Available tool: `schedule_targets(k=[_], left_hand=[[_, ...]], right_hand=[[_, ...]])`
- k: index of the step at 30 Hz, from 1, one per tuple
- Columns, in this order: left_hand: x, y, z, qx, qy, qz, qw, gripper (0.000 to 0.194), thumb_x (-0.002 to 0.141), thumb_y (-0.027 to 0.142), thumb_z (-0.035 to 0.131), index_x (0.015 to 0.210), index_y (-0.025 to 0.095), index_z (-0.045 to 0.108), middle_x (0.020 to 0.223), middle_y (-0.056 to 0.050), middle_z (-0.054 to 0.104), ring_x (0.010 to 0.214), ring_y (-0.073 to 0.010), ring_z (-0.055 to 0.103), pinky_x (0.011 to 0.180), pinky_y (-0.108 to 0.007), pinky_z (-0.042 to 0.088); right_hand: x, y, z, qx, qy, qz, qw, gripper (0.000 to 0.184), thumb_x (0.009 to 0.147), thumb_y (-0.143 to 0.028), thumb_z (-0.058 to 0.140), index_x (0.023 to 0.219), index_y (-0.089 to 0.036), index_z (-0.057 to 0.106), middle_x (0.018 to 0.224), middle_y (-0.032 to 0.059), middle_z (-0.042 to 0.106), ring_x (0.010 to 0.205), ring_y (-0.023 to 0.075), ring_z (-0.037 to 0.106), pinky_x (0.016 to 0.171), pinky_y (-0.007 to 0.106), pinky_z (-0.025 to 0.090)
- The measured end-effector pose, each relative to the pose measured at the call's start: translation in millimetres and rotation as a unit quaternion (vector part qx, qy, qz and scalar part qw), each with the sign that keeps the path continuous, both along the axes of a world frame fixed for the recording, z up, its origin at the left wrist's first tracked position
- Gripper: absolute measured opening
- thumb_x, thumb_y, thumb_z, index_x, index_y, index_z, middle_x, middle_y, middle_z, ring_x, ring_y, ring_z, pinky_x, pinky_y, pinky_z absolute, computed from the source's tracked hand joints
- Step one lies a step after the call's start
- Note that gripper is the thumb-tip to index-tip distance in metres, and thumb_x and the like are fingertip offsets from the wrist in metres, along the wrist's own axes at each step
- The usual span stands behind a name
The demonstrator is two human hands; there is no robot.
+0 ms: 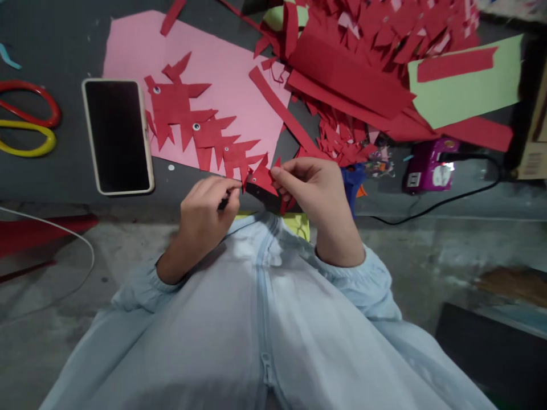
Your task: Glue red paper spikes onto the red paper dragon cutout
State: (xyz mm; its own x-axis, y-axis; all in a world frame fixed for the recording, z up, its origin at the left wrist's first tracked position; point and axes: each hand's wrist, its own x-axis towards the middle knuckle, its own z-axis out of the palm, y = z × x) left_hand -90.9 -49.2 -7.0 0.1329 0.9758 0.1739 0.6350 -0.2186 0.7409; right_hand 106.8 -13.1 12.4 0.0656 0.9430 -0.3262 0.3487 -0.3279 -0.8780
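Note:
My right hand point(314, 185) is closed in a pinch on the right side of a small red paper cutout point(261, 176) with a tiny eye on it. Opposite it, my left hand point(209, 210) has its fingers curled, the index fingertip and thumb close together at the cutout's left tip; whatever they hold is too small to make out. Just beyond lie red spiky paper figures with googly eyes: a large one point(171, 108), a medium one point(209, 134) and a small one point(237, 155). They rest in a slanting row on a pink paper sheet point(239, 74).
Left of the sheet are a phone point(117, 136) and scissors with red and yellow handles point(29, 139). Red paper strips and scraps point(350, 74) pile up at the right, beside green paper point(470, 85). A purple box point(431, 165) with a black cable sits near the table's front edge.

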Motion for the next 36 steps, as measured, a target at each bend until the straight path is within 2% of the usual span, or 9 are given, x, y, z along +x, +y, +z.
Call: schedule_targets(k=[4, 8, 11, 14, 18, 23, 28, 30, 36], left_hand=[[9.0, 3.1, 1.5, -0.149, -0.172, -0.008, 0.974, 0.024, 0.093, 0.038, 0.060, 0.097, 0.018, 0.073, 0.086, -0.003, 0.074, 0.069, -0.0105, 0.064, 0.065, -0.022, 0.051], [23.3, 14.8, 0.5, -0.290, -0.371, 0.011, 0.882, 0.035, 0.084, 0.052, 0.070, 0.084, 0.017, 0.066, 0.065, 0.002, 0.065, 0.054, -0.0079, 0.060, 0.051, -0.018, 0.047], [28.9, 23.1, 1.0, -0.350, -0.419, 0.029, 0.837, 0.041, 0.074, 0.053, 0.080, 0.070, 0.017, 0.059, 0.058, 0.003, 0.062, 0.049, -0.0070, 0.058, 0.046, -0.017, 0.045], [27.1, 25.0, 3.8, -0.386, -0.425, 0.015, 0.819, 0.034, 0.075, 0.043, 0.080, 0.066, 0.017, 0.060, 0.060, 0.001, 0.065, 0.047, -0.0063, 0.056, 0.043, -0.017, 0.044], [17.1, 17.9, 7.1, -0.368, -0.385, -0.030, 0.846, 0.017, 0.079, 0.029, 0.074, 0.068, 0.016, 0.068, 0.061, 0.000, 0.068, 0.050, -0.0071, 0.057, 0.048, -0.018, 0.046], [-3.1, 4.5, 3.8, -0.340, -0.276, -0.077, 0.896, 0.012, 0.078, 0.027, 0.074, 0.071, 0.018, 0.077, 0.066, -0.002, 0.074, 0.059, -0.0118, 0.063, 0.054, -0.021, 0.047], [-24.7, 0.1, 1.1, -0.346, -0.099, -0.243, 0.901, 0.011, 0.079, 0.025, 0.072, 0.072, 0.022, 0.079, 0.068, 0.001, 0.076, 0.059, -0.0136, 0.066, 0.053, -0.022, 0.042], [-29.5, 0.3, 2.5, -0.309, -0.051, -0.289, 0.905, 0.013, 0.083, 0.022, 0.068, 0.077, 0.023, 0.079, 0.074, 0.001, 0.078, 0.064, -0.0139, 0.069, 0.057, -0.023, 0.043], [-29.8, 0.6, 7.6, -0.090, 0.053, -0.324, 0.940, 0.024, 0.094, 0.015, 0.051, 0.084, 0.018, 0.073, 0.086, -0.003, 0.075, 0.078, -0.0167, 0.067, 0.072, -0.027, 0.049]], right_hand=[[-6.6, -4.6, 2.6, 0.031, 0.033, -0.017, 0.999, 0.026, 0.079, -0.042, 0.077, 0.067, -0.022, 0.065, 0.058, -0.0013, 0.062, 0.048, 0.0112, 0.055, 0.047, 0.027, 0.047], [-14.3, -10.3, 5.3, 0.046, 0.053, -0.024, 0.997, 0.029, 0.078, -0.048, 0.078, 0.068, -0.023, 0.066, 0.058, -0.0018, 0.062, 0.048, 0.0122, 0.057, 0.047, 0.028, 0.050], [-18.9, -13.7, 5.0, 0.067, 0.048, -0.028, 0.996, 0.033, 0.077, -0.053, 0.079, 0.069, -0.024, 0.066, 0.058, -0.0021, 0.063, 0.049, 0.0126, 0.057, 0.046, 0.028, 0.050], [-19.9, -14.9, 4.8, 0.096, 0.026, -0.046, 0.994, 0.033, 0.078, -0.054, 0.077, 0.071, -0.024, 0.066, 0.060, -0.0016, 0.064, 0.049, 0.0128, 0.058, 0.047, 0.029, 0.051], [-15.2, -14.7, 3.5, 0.117, -0.035, -0.060, 0.991, 0.033, 0.084, -0.056, 0.071, 0.074, -0.025, 0.063, 0.065, 0.0008, 0.065, 0.054, 0.0155, 0.061, 0.053, 0.033, 0.054], [-3.4, -15.0, -5.9, 0.115, -0.066, -0.055, 0.990, 0.033, 0.087, -0.058, 0.066, 0.080, -0.027, 0.060, 0.069, 0.0020, 0.067, 0.059, 0.0176, 0.065, 0.056, 0.035, 0.057], [2.6, -14.0, -12.7, 0.076, -0.034, -0.062, 0.995, 0.025, 0.086, -0.049, 0.069, 0.081, -0.027, 0.058, 0.071, 0.0023, 0.070, 0.061, 0.0187, 0.069, 0.057, 0.036, 0.059], [1.4, -13.6, -13.3, 0.060, -0.018, -0.064, 0.996, 0.023, 0.084, -0.044, 0.072, 0.080, -0.026, 0.058, 0.070, 0.0017, 0.070, 0.061, 0.0189, 0.069, 0.057, 0.036, 0.059], [-12.5, -14.1, -14.1, 0.033, -0.017, -0.077, 0.996, 0.013, 0.081, -0.030, 0.072, 0.083, -0.025, 0.060, 0.062, -0.0027, 0.065, 0.054, 0.0160, 0.066, 0.058, 0.032, 0.059]])
